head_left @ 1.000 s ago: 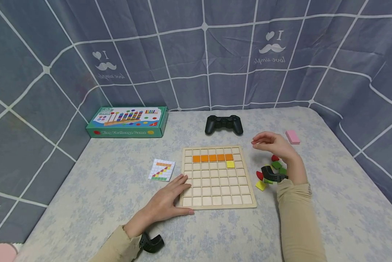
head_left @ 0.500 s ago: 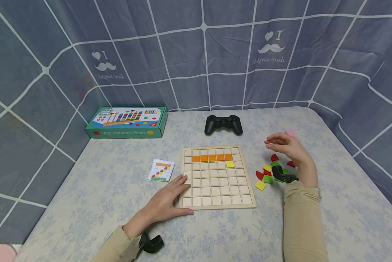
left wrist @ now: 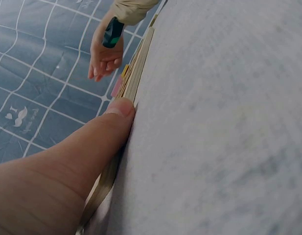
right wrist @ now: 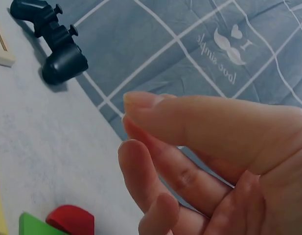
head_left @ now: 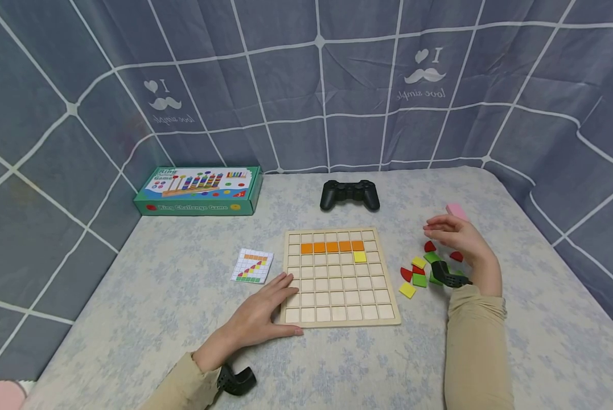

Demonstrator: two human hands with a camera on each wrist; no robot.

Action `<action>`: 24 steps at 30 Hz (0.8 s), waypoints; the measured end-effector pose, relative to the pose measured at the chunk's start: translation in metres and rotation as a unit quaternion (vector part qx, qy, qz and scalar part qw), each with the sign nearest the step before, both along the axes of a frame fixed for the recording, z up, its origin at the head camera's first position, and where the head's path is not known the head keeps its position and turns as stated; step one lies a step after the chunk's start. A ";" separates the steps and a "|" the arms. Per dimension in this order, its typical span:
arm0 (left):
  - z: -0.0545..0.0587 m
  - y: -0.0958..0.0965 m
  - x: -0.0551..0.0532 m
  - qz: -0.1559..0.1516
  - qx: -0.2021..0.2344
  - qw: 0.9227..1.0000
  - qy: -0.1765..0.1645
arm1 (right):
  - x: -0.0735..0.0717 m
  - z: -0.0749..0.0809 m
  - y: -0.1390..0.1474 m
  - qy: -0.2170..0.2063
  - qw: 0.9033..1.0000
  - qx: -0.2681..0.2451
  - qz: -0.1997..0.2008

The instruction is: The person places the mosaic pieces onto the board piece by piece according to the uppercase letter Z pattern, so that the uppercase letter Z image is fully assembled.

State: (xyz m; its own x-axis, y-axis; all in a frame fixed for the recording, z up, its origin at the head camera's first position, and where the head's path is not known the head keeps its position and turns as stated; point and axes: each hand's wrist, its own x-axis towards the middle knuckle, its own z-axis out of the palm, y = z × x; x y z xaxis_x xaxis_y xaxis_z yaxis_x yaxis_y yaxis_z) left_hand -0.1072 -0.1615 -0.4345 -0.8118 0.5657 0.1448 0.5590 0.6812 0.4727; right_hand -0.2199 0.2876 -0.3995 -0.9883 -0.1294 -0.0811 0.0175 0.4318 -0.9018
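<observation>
I see the left hand (head_left: 257, 319) spread wide against the board (head_left: 338, 299), midway across the table (head_left: 347, 370). The right hand (head_left: 462, 239), loosely curled, empty, hovers by the blocks (head_left: 419, 280), nearer the right edge.

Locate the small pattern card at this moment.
In the head view, the pattern card lies on the table, just left of the wooden grid board and a little beyond the left hand.

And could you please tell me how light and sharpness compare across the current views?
Head: bright, fairly even light, board and controller clear, no strong glare; curtain lines bend, through lens or fabric, I cannot tell. Left wrist: dimmer, the cloth soft and slightly blurred. Right wrist: also dim, right hand fairly crisp, a soft shadow beside the controller.
</observation>
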 end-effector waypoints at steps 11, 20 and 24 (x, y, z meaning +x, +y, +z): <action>0.000 0.000 0.000 0.001 0.000 1.000 -0.001 | 0.000 -0.007 0.007 -0.022 1.000 0.001 0.000; 0.000 0.001 0.000 0.000 -0.003 1.000 -0.004 | -0.001 -0.013 0.008 -0.037 0.999 0.034 -0.010; 0.000 0.001 0.000 -0.001 -0.002 1.000 -0.003 | -0.001 -0.015 0.008 -0.042 0.998 0.043 -0.011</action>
State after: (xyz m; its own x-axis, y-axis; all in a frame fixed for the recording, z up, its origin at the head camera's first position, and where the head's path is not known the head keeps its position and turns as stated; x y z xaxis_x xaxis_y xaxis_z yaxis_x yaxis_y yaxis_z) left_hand -0.1073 -0.1607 -0.4344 -0.8116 0.5679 0.1368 0.5572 0.6823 0.4734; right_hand -0.2211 0.2959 -0.4150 -0.9800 -0.0963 -0.1741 0.1025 0.5058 -0.8566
